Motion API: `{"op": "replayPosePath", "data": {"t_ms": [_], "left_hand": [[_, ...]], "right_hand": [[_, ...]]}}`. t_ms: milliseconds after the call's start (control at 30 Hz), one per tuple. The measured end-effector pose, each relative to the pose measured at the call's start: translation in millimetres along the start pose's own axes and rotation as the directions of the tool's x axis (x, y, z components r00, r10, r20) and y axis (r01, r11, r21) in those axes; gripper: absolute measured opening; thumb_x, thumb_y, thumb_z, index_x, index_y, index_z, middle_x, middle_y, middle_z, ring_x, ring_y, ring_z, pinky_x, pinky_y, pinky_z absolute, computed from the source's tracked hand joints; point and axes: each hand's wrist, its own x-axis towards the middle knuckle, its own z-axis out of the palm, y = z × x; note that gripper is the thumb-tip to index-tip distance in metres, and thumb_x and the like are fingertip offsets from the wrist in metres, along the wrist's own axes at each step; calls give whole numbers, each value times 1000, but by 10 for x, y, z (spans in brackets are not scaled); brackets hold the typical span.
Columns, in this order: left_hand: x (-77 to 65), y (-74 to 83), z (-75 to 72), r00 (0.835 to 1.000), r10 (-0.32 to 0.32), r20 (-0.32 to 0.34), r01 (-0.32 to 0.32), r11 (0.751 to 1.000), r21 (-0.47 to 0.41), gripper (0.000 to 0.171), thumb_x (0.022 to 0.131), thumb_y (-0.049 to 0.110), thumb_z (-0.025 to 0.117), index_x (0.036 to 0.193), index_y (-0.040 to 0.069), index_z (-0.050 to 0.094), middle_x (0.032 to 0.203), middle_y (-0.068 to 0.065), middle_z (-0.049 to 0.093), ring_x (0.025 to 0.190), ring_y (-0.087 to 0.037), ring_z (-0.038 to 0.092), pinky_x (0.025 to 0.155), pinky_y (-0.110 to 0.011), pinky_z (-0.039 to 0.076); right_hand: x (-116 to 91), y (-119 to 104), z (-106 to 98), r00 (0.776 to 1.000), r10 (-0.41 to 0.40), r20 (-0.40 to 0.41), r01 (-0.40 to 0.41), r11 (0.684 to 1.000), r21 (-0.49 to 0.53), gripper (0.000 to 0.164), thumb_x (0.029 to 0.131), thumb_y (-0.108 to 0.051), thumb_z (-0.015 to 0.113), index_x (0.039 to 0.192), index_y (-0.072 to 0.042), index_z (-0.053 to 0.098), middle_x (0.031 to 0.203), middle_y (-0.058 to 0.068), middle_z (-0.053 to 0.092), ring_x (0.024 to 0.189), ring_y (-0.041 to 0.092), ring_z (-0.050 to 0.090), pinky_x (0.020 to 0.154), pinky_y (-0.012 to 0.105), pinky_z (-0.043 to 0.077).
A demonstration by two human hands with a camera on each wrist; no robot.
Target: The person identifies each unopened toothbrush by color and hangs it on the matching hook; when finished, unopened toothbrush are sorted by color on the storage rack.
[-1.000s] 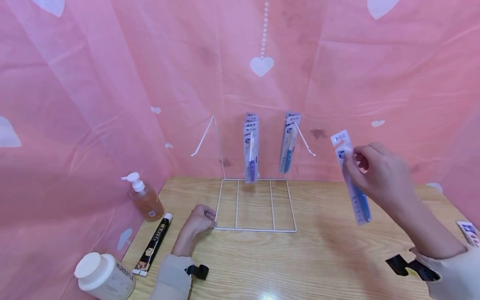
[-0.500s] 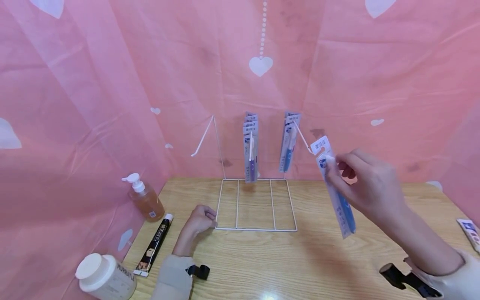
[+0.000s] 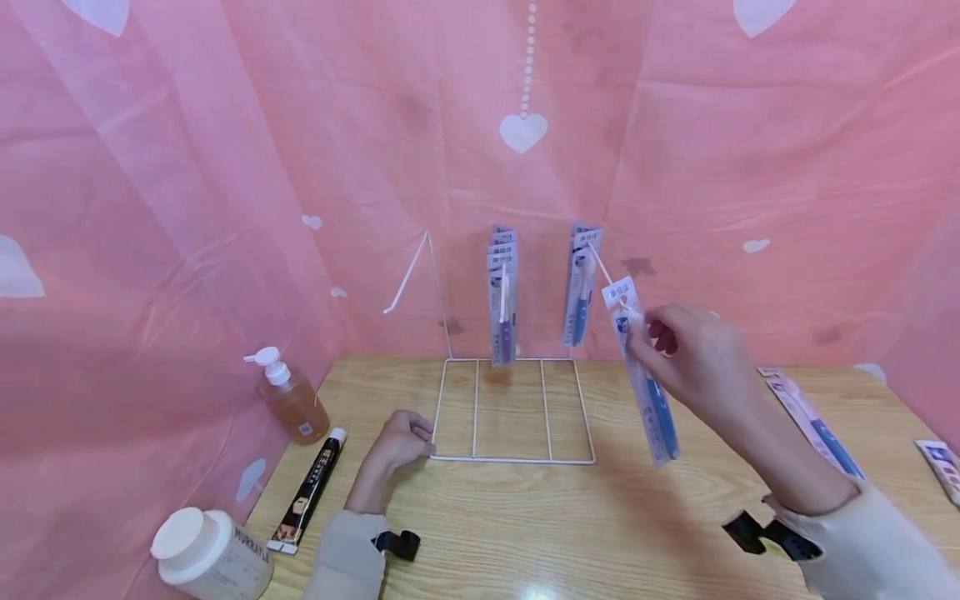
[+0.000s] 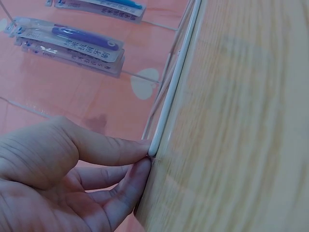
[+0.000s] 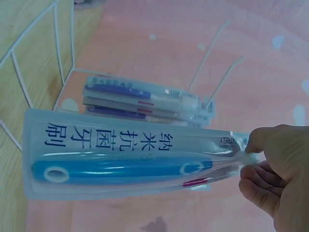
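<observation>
My right hand [image 3: 697, 358] pinches a packaged blue toothbrush [image 3: 654, 412] near its upper end, and the pack hangs tilted. Its hanger hole overlaps the tip of the right hook of a white wire rack [image 3: 512, 460]. Further back on that hook hang packs with a blue toothbrush [image 3: 579, 312] in front. Several packs, a purple toothbrush [image 3: 505, 333] foremost, hang on the middle hook; the left hook [image 3: 407, 271] is bare. With thumb and fingers, my left hand [image 4: 72, 169] pinches the front left corner of the rack's base.
To the left stand a pump bottle [image 3: 296, 408] and a white jar [image 3: 213, 554], with a black tube [image 3: 309, 492] lying between them. Another packaged toothbrush [image 3: 813, 425] and a white tube [image 3: 941, 468] lie at the right. A pink curtain [image 3: 375, 167] backs the table.
My right hand has moved left with the packaged toothbrush, bringing its top to the right hook's tip. The toothbrush pack on the table has come into view behind the arm. My left hand stays put.
</observation>
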Motion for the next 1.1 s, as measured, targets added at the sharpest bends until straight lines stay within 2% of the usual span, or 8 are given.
{"op": "replayPosePath", "data": {"t_ms": [200, 400, 600, 867, 1100], "left_hand": [[10, -13, -6, 1000, 5, -3, -5, 1000, 1, 27, 72, -9, 78, 96, -4, 67, 88, -11, 60, 82, -23, 57, 73, -33, 51], [12, -37, -9, 1000, 14, 4, -14, 1000, -3, 27, 72, -9, 78, 97, -5, 67, 87, -11, 61, 81, -23, 58, 73, -33, 51], [18, -37, -6, 1000, 13, 8, -13, 1000, -18, 28, 72, -9, 78, 96, -5, 66, 86, -11, 60, 81, -23, 58, 72, -32, 51], [2, -33, -21, 1000, 14, 2, -14, 1000, -12, 27, 72, -9, 78, 96, -5, 66, 86, -11, 60, 80, -23, 57, 71, -32, 51], [-20, -18, -8, 1000, 8, 11, -8, 1000, -12, 27, 72, -9, 78, 96, -5, 66, 87, -11, 60, 82, -23, 57, 73, -33, 51]], "right_hand": [[93, 94, 142, 994, 107, 37, -107, 994, 17, 12, 84, -6, 75, 89, 2, 67, 74, 9, 63, 59, 18, 54, 50, 29, 46], [270, 177, 359, 985, 163, 59, -166, 985, 50, 13, 84, -6, 75, 83, 1, 64, 73, 11, 63, 57, 19, 55, 47, 25, 43], [444, 313, 563, 978, 200, 60, -203, 978, 40, 16, 85, -8, 74, 80, 0, 62, 67, 10, 61, 53, 20, 51, 46, 30, 39], [678, 437, 790, 956, 287, 65, -290, 956, 49, 16, 86, -13, 67, 78, 0, 61, 66, 12, 64, 55, 24, 57, 49, 33, 40], [708, 487, 888, 935, 353, 22, -353, 930, 98, 14, 83, -11, 67, 76, 1, 65, 69, 14, 66, 57, 24, 57, 47, 19, 36]]}}
